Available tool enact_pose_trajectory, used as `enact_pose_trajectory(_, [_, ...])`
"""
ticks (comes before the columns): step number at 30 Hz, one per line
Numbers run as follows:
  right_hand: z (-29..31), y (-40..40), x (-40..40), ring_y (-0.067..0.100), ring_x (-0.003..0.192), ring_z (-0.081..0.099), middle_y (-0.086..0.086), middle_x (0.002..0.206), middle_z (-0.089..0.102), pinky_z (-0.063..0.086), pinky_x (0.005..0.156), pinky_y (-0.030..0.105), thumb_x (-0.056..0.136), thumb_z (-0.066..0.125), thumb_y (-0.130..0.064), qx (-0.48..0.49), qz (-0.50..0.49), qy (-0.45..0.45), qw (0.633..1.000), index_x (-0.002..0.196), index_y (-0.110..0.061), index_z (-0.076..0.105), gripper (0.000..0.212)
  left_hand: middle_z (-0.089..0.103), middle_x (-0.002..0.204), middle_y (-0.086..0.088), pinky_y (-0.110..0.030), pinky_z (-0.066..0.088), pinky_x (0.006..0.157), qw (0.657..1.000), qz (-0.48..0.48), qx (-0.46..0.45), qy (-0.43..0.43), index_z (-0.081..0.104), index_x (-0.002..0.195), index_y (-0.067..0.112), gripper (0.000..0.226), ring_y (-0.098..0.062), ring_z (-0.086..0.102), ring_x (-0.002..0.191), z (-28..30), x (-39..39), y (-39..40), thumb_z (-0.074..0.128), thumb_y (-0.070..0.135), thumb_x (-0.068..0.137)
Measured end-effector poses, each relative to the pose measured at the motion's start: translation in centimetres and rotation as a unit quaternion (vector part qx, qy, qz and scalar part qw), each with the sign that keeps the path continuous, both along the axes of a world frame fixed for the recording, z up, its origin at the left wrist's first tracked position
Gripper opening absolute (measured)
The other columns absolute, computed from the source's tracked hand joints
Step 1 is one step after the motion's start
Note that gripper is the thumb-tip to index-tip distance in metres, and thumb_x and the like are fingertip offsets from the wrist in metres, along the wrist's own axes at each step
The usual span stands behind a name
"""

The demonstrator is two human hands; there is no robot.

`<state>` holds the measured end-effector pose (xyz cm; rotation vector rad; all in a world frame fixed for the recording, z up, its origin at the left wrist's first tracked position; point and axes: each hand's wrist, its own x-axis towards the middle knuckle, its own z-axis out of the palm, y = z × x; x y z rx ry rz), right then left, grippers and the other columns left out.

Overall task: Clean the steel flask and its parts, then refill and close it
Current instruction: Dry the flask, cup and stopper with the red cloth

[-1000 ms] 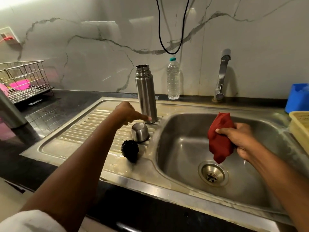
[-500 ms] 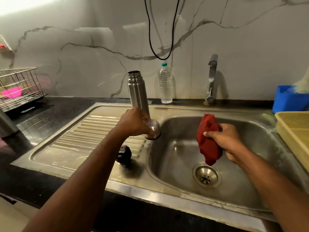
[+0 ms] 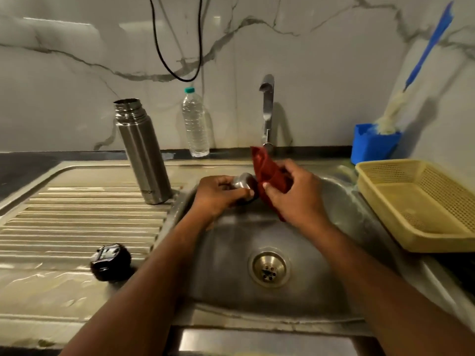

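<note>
While both hands meet over the sink bowl (image 3: pixel 321 278), left hand (image 3: pixel 218 195) has its fingers wrapped round one shiny steel cup (image 3: pixel 243 181), and right hand (image 3: pixel 293 199) pinches one red cloth (image 3: pixel 264 168) touching it. One steel flask (image 3: pixel 144 152) stands uncapped at the drainboard (image 3: pixel 77 222) edge right by the bowl, one black stopper (image 3: pixel 110 262) near the front. One water bottle (image 3: pixel 195 124) and one tap (image 3: pixel 267 109) at the back, yellow basket (image 3: pixel 411 235) on the right rim
</note>
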<state>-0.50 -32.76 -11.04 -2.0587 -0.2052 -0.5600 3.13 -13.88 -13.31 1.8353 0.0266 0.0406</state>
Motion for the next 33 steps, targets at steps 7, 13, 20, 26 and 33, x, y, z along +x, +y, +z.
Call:
enact_pose_trajectory(7, [-1.6, 0.5, 0.7, 0.004, 0.078, 0.065, -0.009, 0.085, 0.073, 0.05, 0.074, 0.018, 0.079, 0.08, -0.009, -0.059, -0.018, -0.026, 0.998, 0.102, -0.023, 0.08, 0.027, 0.082, 0.096, 0.0, -0.047, 0.061, 0.097, 0.998, -0.027, 0.008, -0.064, 0.081, 0.105, 0.018, 0.042, -0.017, 0.078, 0.093, -1.1, 0.7, 0.1, 0.097, 0.015, 0.066])
enact_pose_trajectory(13, [-1.6, 0.0, 0.8, 0.006, 0.08, 0.067, -0.009, 0.086, 0.074, 0.054, 0.073, 0.019, 0.08, 0.076, -0.002, -0.037, -0.008, -0.029, 0.999, 0.106, -0.023, 0.081, 0.034, 0.082, 0.102, 0.0, -0.045, 0.061, 0.099, 0.995, -0.054, -0.036, -0.08, 0.08, 0.111, 0.016, 0.047, -0.018, 0.078, 0.099, -1.0, 0.4, -0.5, 0.096, 0.015, 0.067])
enact_pose_trajectory(20, [-2.1, -0.4, 1.3, 0.005, 0.071, 0.067, -0.007, 0.076, 0.073, 0.055, 0.067, 0.026, 0.081, 0.075, -0.002, 0.019, -0.016, 0.037, 0.999, 0.086, -0.025, 0.08, 0.024, 0.081, 0.106, -0.004, -0.043, 0.06, 0.1, 0.99, -0.084, -0.08, -0.082, 0.078, 0.114, 0.015, 0.045, -0.021, 0.077, 0.103, -0.5, 0.0, -0.2, 0.091, 0.003, 0.073])
enact_pose_trajectory(26, [-1.7, 0.6, 0.7, 0.004, 0.077, 0.068, -0.012, 0.084, 0.074, 0.054, 0.073, 0.016, 0.079, 0.076, -0.005, -0.014, 0.013, -0.017, 1.0, 0.103, -0.026, 0.082, 0.032, 0.082, 0.1, -0.002, -0.04, 0.062, 0.094, 0.991, -0.01, -0.105, -0.081, 0.079, 0.109, 0.02, 0.041, -0.019, 0.079, 0.097, -0.7, 0.5, -0.2, 0.094, 0.01, 0.072])
enact_pose_trajectory(33, [-2.6, -0.2, 1.4, 0.018, 0.071, 0.068, -0.001, 0.072, 0.072, 0.06, 0.071, 0.045, 0.082, 0.076, -0.008, 0.009, -0.004, 0.044, 0.999, 0.086, -0.017, 0.079, 0.01, 0.081, 0.105, -0.004, -0.043, 0.062, 0.097, 0.989, -0.076, -0.102, -0.081, 0.078, 0.114, 0.017, 0.048, -0.02, 0.077, 0.101, -0.3, -0.1, -0.2, 0.091, -0.002, 0.072])
